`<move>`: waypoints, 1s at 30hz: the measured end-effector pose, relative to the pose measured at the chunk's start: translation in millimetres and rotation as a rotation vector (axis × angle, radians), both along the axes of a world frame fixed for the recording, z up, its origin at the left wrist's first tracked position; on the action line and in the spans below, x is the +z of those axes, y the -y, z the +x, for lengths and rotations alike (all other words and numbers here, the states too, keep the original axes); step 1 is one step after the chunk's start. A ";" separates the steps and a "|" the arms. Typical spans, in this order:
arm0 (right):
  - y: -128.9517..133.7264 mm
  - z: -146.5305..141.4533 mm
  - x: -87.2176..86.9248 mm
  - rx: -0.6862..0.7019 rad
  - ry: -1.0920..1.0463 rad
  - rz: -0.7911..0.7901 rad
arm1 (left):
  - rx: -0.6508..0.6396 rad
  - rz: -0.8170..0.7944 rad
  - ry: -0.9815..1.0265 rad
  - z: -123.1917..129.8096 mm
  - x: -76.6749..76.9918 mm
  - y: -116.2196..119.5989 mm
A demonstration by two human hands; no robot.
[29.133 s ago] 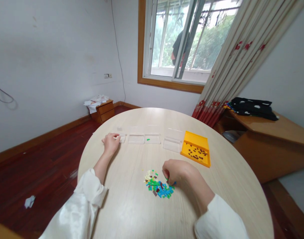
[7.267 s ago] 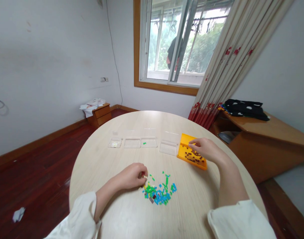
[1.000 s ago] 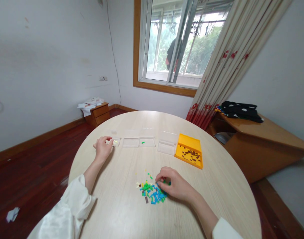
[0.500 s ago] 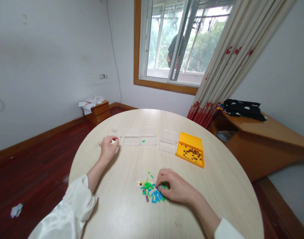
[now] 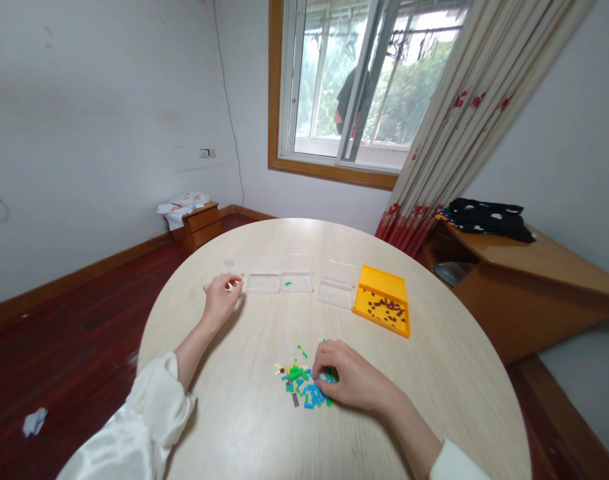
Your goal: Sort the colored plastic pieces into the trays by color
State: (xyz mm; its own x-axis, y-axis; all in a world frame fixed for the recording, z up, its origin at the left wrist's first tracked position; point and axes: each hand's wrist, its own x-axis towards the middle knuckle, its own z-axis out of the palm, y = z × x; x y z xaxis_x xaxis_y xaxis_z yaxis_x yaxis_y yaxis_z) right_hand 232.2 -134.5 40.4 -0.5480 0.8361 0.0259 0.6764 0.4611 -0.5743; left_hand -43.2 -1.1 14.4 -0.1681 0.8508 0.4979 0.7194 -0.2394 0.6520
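Observation:
My left hand [image 5: 221, 297] hovers at the far left of the table, thumb and fingers curled into a pinch over a spot with small whitish pieces. Whatever sits between its fingertips is too small to make out. Low over a pile of small building bricks [image 5: 297, 373], my right hand [image 5: 352, 375] has its thumb and forefinger pinched at the blue bricks [image 5: 314, 395]. Its fingers hide part of the pile and whatever they grip. Green, yellow, white and brown bricks lie mixed in the pile.
Beyond the pile stand open clear plastic boxes [image 5: 263, 284]; a green brick [image 5: 288, 284] lies in one. At right, an open yellow case [image 5: 382, 283] holds several dark brown pieces [image 5: 392, 308]. The round table [image 5: 244, 407] curves away towards a window.
My left hand has shifted slightly right, and the whitish pieces beneath it show less. The right hand stays at the pile, its fingertips moved only a little.

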 end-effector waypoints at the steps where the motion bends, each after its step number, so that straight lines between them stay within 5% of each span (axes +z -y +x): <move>1: 0.1 -0.6 0.0 -0.004 0.004 0.001 | -0.018 0.002 0.011 0.0 -0.9 -0.3; 19: 1.1 -3.6 3.5 -0.003 0.007 0.016 | -0.174 0.035 0.023 9.9 -4.5 4.5; 25: -5.1 4.7 3.8 -0.219 -0.219 0.059 | -0.294 0.031 0.029 14.5 -1.3 10.0; 30: -20.5 27.5 -1.8 -0.421 -0.409 0.245 | -0.331 -0.004 0.011 18.4 0.5 13.7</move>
State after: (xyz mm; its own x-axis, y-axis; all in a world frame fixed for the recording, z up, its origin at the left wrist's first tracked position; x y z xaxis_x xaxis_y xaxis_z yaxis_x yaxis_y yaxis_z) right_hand 259.8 -114.0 38.6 -0.0786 0.9210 0.3815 0.5767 0.3541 -0.7362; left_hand -24.7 -14.7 14.8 0.1123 0.8619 0.4945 0.5956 -0.4568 0.6608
